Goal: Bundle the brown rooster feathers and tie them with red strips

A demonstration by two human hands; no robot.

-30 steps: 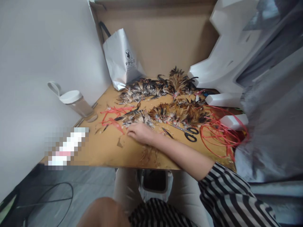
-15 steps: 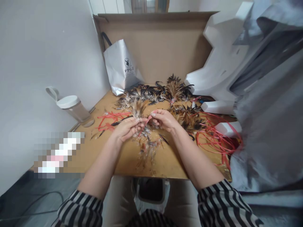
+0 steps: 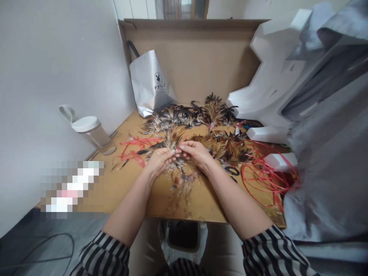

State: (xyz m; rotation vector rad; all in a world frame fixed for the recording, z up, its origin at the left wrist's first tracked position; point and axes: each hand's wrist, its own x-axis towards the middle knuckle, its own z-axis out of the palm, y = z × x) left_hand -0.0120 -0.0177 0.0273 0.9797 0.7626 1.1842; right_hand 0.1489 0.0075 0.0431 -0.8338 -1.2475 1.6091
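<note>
My left hand point(image 3: 161, 159) is closed around the base of a small bunch of brown feathers point(image 3: 174, 137), whose tips point up and away from me. My right hand point(image 3: 196, 153) meets it from the right, thumb and fingers pinched on a thin red plastic strip point(image 3: 182, 142) at the quills. The fingertips of both hands nearly touch. Below them, loose feathers and fluff point(image 3: 181, 184) lie scattered on the wooden table point(image 3: 123, 184). Just beyond my right hand spreads a pile of brown feathers point(image 3: 230, 147).
Dark feathers point(image 3: 181, 115) line the back, near a silver bag point(image 3: 148, 84). Cut red strips point(image 3: 135, 143) lie left; a red strip coil point(image 3: 264, 174) and black scissor handles point(image 3: 231, 171) lie right. A lidded cup point(image 3: 92, 132) stands left. A bin point(image 3: 184, 234) sits below the table edge.
My hands have drawn together at the feather base, and the red strip, earlier stretched between them, now shows only a short end. The scissor handles have come into fuller view.
</note>
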